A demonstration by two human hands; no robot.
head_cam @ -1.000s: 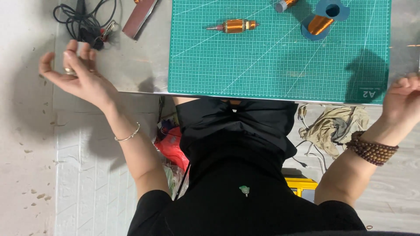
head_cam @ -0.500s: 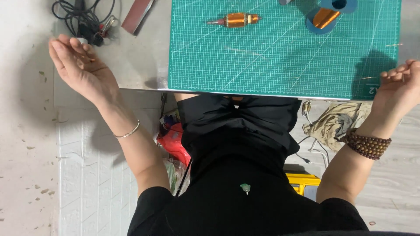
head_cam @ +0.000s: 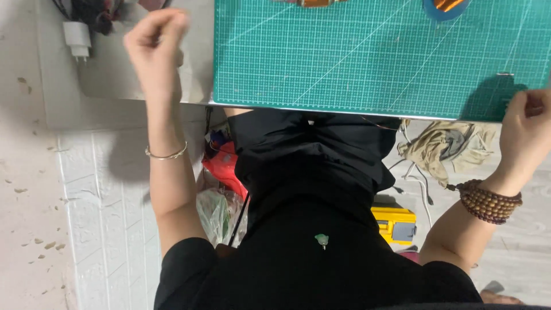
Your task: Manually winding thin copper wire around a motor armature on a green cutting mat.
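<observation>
My left hand [head_cam: 155, 46] hovers over the grey tabletop [head_cam: 115, 80], just left of the green cutting mat [head_cam: 367, 57]. Its fingers are bunched together and nothing shows in them. My right hand [head_cam: 528, 120] is curled at the mat's near right corner and casts a shadow on the mat. I see nothing in its grip. A copper-wound coil [head_cam: 313, 3] and a blue spool with orange winding [head_cam: 445, 6] are cut off by the top edge of the head view. A thin bangle [head_cam: 166, 155] is on my left wrist and a brown bead bracelet [head_cam: 488, 201] on my right.
A white charger plug [head_cam: 77, 37] and dark cables [head_cam: 97, 11] lie at the table's left. Below the table edge are a red bag [head_cam: 227, 166], a crumpled beige cloth [head_cam: 442, 146], loose cords and a yellow box [head_cam: 396, 221].
My left hand was open, palm up, left of the table. It has moved right over the tabletop and closed its fingers. My right hand has turned and curled. The view has shifted down.
</observation>
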